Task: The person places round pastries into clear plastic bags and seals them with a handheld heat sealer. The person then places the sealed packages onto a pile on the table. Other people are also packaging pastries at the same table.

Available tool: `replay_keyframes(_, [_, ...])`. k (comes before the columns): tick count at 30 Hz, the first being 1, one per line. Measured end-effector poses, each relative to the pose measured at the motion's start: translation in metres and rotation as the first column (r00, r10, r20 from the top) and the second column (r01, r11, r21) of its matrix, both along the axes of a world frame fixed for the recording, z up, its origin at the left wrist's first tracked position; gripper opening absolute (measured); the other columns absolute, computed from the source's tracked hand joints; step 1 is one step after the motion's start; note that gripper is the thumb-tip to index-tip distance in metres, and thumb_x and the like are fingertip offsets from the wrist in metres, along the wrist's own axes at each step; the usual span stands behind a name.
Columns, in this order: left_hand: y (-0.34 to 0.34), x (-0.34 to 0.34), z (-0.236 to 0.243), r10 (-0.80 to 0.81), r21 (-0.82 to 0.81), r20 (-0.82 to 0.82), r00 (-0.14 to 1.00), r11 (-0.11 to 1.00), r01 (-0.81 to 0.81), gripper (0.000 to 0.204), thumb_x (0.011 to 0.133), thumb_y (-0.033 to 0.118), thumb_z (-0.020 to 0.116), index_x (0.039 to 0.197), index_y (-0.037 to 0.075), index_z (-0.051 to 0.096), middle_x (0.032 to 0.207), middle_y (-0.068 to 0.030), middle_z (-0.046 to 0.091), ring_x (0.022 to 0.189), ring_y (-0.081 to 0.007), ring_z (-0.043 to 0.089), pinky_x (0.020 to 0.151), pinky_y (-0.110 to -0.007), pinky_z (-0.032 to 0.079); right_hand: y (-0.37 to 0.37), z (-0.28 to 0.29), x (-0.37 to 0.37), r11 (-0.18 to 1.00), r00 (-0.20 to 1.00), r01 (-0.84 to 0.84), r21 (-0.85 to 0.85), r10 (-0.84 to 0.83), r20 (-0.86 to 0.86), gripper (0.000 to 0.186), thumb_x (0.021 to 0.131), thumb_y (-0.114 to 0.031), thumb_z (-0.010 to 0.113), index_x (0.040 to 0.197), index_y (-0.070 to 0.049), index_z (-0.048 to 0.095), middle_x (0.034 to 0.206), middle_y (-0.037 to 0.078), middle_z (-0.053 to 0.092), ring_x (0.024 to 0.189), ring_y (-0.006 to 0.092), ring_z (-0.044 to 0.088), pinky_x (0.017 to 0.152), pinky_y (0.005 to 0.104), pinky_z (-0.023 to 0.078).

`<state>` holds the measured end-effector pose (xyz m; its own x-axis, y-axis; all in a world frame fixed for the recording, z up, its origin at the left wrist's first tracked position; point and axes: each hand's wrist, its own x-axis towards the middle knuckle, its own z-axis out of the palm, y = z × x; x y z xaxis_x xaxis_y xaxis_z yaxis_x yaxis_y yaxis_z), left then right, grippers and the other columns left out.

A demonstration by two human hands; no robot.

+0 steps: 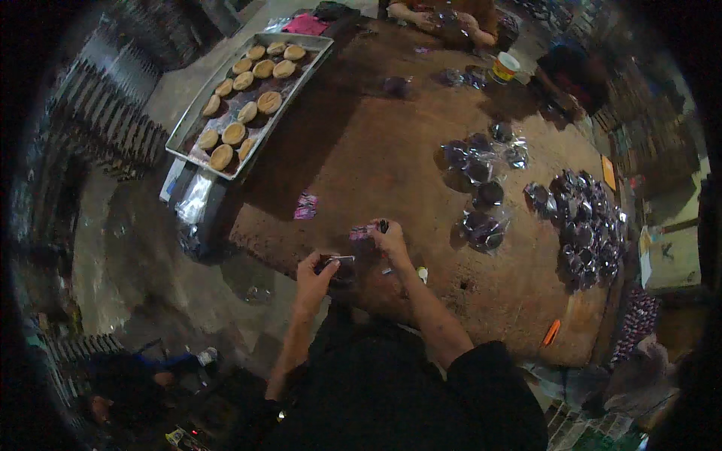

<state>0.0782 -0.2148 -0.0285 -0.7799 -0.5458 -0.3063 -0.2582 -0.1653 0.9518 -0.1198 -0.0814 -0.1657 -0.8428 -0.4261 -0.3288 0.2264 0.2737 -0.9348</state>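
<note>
My left hand, near the table's front edge, is closed on a dark round item in clear wrapping; a pale strip shows along its top. To the right and slightly farther off, my right hand has its fingers bent together at a pink printed label. A small dark thing shows at those fingertips, too small to name. Another little group of pink labels lies flat on the table, farther left. Just right of my hands is a small whitish piece.
A metal tray of round golden pastries stands at the far left. Wrapped dark rounds lie right of centre, and a larger heap sits farther right. An orange cutter rests near the front right. A white tub and another person's hands are across the table.
</note>
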Motion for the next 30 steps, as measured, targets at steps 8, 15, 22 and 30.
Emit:
replay_keyframes(8, [0.065,0.001,-0.004,-0.038,-0.153,-0.023,0.999,0.988,0.034,0.014,0.093,0.005,0.071,0.105,-0.002,0.072,0.094,-0.0023,0.07,0.088,-0.0096,0.062,0.079,-0.027,0.05,0.063,0.037,0.005,0.988,0.882,0.13,0.079,-0.079,-0.465,0.025,0.087,-0.017,0.077,0.11,-0.006,0.077,0.102,0.011,0.076,0.088,0.0218,0.072,0.08,0.0354,0.056])
replay_keyframes(15, [0.105,-0.02,0.02,-0.145,-0.217,-0.006,0.989,0.966,0.14,0.022,0.092,0.003,0.071,0.113,-0.002,0.071,0.101,-0.0054,0.072,0.093,-0.0135,0.066,0.087,-0.03,0.053,0.135,0.133,0.025,0.889,0.998,0.031,-0.456,-0.05,-0.031,0.029,0.092,-0.016,0.077,0.118,-0.002,0.074,0.104,0.007,0.075,0.094,0.0122,0.068,0.084,0.0317,0.056])
replay_keyframes(22, [0.162,-0.057,0.048,-0.245,-0.1,-0.314,0.917,0.969,0.225,0.026,0.094,0.0,0.068,0.12,-0.003,0.068,0.111,-0.0079,0.071,0.098,-0.0158,0.067,0.09,-0.031,0.054,0.183,0.159,0.067,0.911,0.975,-0.001,-0.412,-0.09,-0.202,0.028,0.093,-0.021,0.079,0.112,-0.002,0.073,0.104,0.008,0.073,0.095,0.0154,0.068,0.088,0.0345,0.055])
replay_keyframes(30, [0.16,-0.07,0.029,-0.28,0.042,-0.099,0.955,0.958,0.285,0.021,0.095,0.004,0.07,0.115,-0.004,0.069,0.103,-0.0072,0.071,0.093,-0.0141,0.067,0.084,-0.029,0.054,0.213,0.151,0.067,0.99,0.913,0.001,-0.14,-0.059,-0.405,0.026,0.095,-0.022,0.075,0.109,0.0,0.071,0.1,0.015,0.072,0.097,0.0274,0.071,0.088,0.0399,0.055])
